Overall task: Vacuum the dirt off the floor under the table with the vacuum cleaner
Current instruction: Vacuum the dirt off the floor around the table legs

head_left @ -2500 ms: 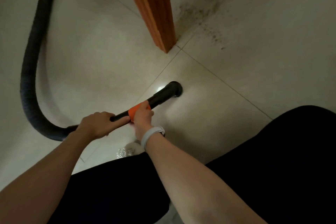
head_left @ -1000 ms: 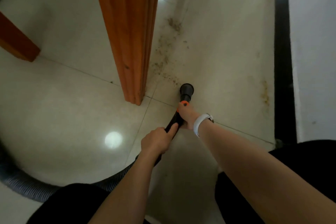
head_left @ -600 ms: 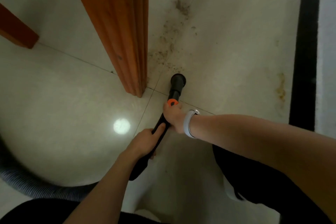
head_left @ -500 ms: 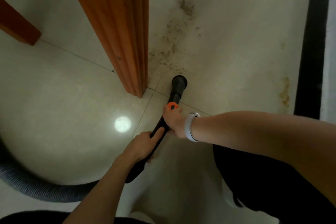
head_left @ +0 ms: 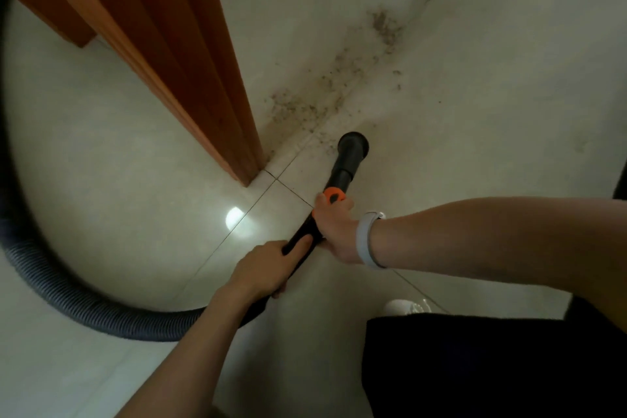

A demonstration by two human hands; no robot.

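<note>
Both hands curled round the vacuum wand (head_left: 339, 180), left hand (head_left: 268, 268) low, right hand (head_left: 334, 224) by the orange collar (head_left: 334, 195), prob to steer nozzle (head_left: 353, 146) into dirt (head_left: 305, 105) w/ control.

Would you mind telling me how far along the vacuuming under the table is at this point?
Done: the left hand and right hand grip the vacuum wand. In hand: its nozzle sits at the near edge of the dirt. Left: nearly the whole trail along the grout line beside the table leg.
</note>
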